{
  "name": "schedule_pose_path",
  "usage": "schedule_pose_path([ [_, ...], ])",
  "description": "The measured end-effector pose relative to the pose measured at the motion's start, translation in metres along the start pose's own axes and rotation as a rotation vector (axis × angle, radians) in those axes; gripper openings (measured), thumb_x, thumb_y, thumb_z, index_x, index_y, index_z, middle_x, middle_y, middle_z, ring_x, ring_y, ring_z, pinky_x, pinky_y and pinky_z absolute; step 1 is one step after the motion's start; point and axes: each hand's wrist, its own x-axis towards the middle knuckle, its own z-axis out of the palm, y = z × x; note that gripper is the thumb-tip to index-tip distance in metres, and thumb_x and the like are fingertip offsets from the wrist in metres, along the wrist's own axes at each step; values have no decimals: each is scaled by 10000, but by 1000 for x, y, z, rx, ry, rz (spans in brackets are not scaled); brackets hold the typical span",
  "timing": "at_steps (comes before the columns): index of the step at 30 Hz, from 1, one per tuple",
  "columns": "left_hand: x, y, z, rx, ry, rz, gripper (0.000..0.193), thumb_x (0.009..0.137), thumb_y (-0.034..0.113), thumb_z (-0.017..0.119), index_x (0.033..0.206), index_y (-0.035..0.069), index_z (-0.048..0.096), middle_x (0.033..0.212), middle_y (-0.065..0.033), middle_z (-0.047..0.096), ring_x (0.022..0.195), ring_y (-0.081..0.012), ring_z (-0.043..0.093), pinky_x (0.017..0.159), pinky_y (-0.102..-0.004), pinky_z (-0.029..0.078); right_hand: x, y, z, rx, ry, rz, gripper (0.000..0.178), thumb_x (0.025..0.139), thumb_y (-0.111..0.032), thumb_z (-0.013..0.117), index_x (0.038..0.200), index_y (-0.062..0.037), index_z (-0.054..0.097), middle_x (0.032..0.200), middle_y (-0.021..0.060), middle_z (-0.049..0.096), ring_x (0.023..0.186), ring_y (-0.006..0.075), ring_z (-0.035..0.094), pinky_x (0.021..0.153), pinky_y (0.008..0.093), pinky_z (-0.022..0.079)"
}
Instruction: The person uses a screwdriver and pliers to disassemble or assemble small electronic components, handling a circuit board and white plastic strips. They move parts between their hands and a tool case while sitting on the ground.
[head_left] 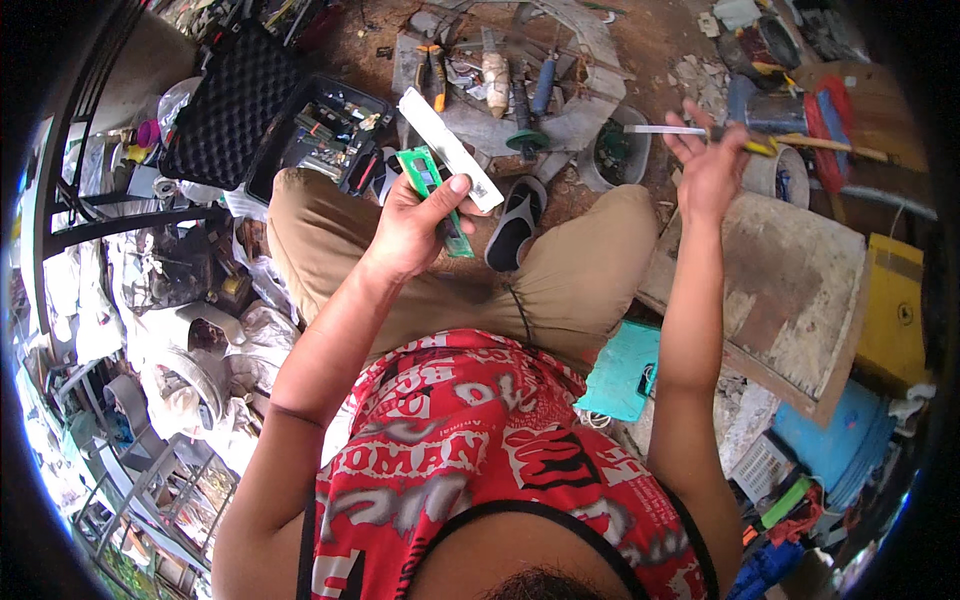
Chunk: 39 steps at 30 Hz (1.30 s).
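My left hand (412, 228) is closed around a narrow green circuit board (421, 172) and a long white strip (446, 140), with the thumb pressed over them. The board's lower end sticks out below the fingers, and the strip slants across above it. Out to the right, my right hand (712, 172) grips a tool (762, 147) with a yellow and black handle and a long, flat metal blade pointing left. Whether it is a knife or a screwdriver I cannot tell. Some of its fingers are spread, and the blade is apart from the board.
An open black case (345, 125) with foam in its lid holds small parts at the far left. Pliers (437, 75) and several tools lie around a round frame ahead. A white bucket (612, 155) holds green pieces. At right are a wooden board (780, 290) and a yellow box (893, 310).
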Motion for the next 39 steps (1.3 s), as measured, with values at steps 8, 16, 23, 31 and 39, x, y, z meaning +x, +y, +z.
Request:
schedule_pose_path([
  [8,-16,-8,11,38,-63,20,341,867,86,656,1176,61,512,940,-75,650,776,-156,631,579,-263,519,-142,-46,39,456,-387,491,521,919,-103,562,1385,-102,329,985,105,598,869,215,612,731,376,543],
  [16,-31,-7,5,50,-58,56,300,878,90,645,1154,67,529,936,-74,642,793,-168,626,593,-267,504,-227,-56,32,251,-1034,803,299,914,-154,605,1123,-23,435,863,110,652,792,182,637,686,290,501],
  [23,-35,-6,13,94,-60,76,235,885,93,639,1102,59,553,941,-69,658,775,-151,635,571,-244,510,-207,-86,31,201,-1092,614,229,891,-84,627,1047,-41,465,903,108,661,854,176,648,762,310,516],
  [31,-40,2,33,268,-117,147,157,895,121,645,996,20,581,837,-42,654,664,-104,604,583,-236,502,-146,-67,81,44,-564,-10,214,920,17,537,1038,-61,376,954,155,651,839,155,627,738,273,528],
  [39,-48,11,39,313,-119,218,301,861,82,675,1110,28,515,909,-51,645,737,-108,613,572,-231,526,-144,-58,89,29,-504,-133,260,907,13,569,1041,-54,357,914,154,643,823,159,624,749,279,523],
])
